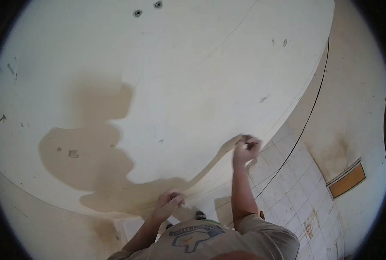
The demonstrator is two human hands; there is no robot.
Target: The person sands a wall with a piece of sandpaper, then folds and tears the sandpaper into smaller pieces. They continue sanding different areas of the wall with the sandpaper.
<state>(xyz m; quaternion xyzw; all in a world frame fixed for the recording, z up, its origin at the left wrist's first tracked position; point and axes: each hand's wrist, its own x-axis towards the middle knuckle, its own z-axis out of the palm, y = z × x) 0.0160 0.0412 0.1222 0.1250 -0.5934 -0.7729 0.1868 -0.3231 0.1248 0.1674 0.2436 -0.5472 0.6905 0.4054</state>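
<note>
In front of me rises a pale wall (193,99) with chipped spots and fine cracks. My right hand (246,151) is raised at the wall's right side, its fingers bent in tightly and smeared by motion. Something dark shows at those fingertips, close against the wall surface; what it is I cannot tell. Lower and nearer my body, my left hand (168,204) hovers in front of the wall's lower part, fingers curled in and thumb laid against them. Nothing shows in it.
A thin black cable (308,123) runs down past the wall's right edge to the tiled floor (288,186). An orange-brown panel (347,181) sits low in the stained side wall (353,99). Two dark anchor holes (147,9) mark the upper wall. My shadow covers its lower left.
</note>
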